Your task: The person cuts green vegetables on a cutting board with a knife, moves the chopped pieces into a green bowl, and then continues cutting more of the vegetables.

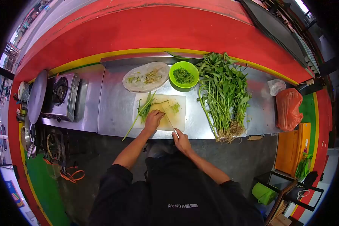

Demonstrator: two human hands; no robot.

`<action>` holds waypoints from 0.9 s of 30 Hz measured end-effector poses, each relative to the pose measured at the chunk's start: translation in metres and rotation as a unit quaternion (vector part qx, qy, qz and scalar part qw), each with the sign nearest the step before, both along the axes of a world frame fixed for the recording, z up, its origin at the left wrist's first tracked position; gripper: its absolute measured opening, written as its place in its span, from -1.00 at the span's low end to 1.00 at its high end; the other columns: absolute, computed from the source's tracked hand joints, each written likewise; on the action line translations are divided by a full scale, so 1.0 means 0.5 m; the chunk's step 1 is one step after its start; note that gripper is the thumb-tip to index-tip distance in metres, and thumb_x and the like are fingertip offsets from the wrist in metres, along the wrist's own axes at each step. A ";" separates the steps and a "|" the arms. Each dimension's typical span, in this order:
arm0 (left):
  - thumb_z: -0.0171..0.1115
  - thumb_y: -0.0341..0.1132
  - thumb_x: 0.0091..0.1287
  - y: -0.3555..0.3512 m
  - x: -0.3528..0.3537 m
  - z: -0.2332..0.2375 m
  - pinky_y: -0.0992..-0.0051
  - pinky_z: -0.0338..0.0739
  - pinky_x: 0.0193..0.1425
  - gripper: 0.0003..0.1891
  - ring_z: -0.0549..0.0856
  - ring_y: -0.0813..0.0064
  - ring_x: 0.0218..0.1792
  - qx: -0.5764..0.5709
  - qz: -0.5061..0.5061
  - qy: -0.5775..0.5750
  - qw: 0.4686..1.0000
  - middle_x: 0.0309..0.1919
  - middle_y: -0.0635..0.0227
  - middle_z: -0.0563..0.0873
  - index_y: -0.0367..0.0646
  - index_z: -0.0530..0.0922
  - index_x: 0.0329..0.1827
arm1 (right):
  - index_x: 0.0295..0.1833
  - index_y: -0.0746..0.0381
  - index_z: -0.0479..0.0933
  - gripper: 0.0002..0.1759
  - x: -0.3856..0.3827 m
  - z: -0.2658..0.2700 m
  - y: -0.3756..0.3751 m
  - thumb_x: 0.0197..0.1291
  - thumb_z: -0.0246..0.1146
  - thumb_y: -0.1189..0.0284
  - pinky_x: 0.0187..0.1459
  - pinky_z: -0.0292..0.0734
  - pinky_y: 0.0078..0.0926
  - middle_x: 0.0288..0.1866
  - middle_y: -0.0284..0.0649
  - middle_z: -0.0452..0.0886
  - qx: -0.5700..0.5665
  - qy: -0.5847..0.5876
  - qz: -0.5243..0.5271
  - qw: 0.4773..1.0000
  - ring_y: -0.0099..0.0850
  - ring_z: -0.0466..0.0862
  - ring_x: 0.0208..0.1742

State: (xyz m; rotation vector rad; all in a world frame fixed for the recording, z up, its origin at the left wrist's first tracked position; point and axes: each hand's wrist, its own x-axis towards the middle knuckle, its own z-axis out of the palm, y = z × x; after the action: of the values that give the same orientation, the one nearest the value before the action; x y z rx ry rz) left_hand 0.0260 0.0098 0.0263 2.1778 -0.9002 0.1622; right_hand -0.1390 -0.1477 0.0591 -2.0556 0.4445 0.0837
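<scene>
A white cutting board [180, 122] lies on the steel counter. My right hand [182, 141] is closed round the handle of a knife [170, 121], whose blade points up and left over the board. Close to the blade, my left hand [154, 119] rests on the board with its fingers bent together; what they hold, if anything, is hidden. Green leafy stems [144, 109] lie just left of that hand, one long stem hanging past the board's left edge. Chopped green bits [174, 107] are scattered on the board's right half.
Behind the board are a plastic bag with scraps [146, 77] and a green bowl of chopped greens [184, 75]. A large bunch of rooted greens [224, 98] lies to the right, with an orange-red bag [289, 109] beyond. A gas stove [60, 94] stands left.
</scene>
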 end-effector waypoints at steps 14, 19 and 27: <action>0.36 -0.38 0.29 0.004 0.004 -0.015 0.21 0.56 -0.06 -0.86 0.72 0.22 -0.14 0.038 0.001 -0.009 0.999 -0.22 0.35 0.78 -0.12 0.79 -0.14 | 0.32 0.27 0.56 -0.54 -0.010 0.028 -0.005 0.53 0.17 0.19 0.00 0.61 0.12 -0.14 0.34 0.71 0.031 0.066 0.001 0.997 0.33 0.71 -0.04; 0.39 -0.43 0.28 0.000 -0.001 -0.003 0.19 0.55 -0.02 -0.88 0.70 0.18 -0.15 0.037 0.010 -0.012 0.999 -0.22 0.31 0.77 -0.16 0.77 -0.15 | 0.31 0.29 0.56 -0.55 0.014 -0.003 -0.004 0.52 0.17 0.21 -0.07 0.62 0.05 -0.19 0.31 0.72 -0.014 0.016 0.012 1.000 0.26 0.75 -0.08; 0.37 -0.37 0.31 0.000 -0.002 -0.013 0.20 0.54 -0.02 -0.86 0.71 0.20 -0.14 0.010 0.028 0.016 0.999 -0.22 0.33 0.78 -0.12 0.79 -0.13 | 0.30 0.26 0.57 -0.56 0.000 0.005 -0.001 0.52 0.17 0.20 -0.13 0.61 0.01 -0.26 0.27 0.72 0.015 0.024 0.003 1.000 0.21 0.77 -0.18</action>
State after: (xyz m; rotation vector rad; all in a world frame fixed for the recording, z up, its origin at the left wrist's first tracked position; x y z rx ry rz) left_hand 0.0249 0.0097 0.0198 2.2188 -0.8274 0.1446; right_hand -0.1393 -0.1484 0.0617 -2.0279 0.4649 0.1422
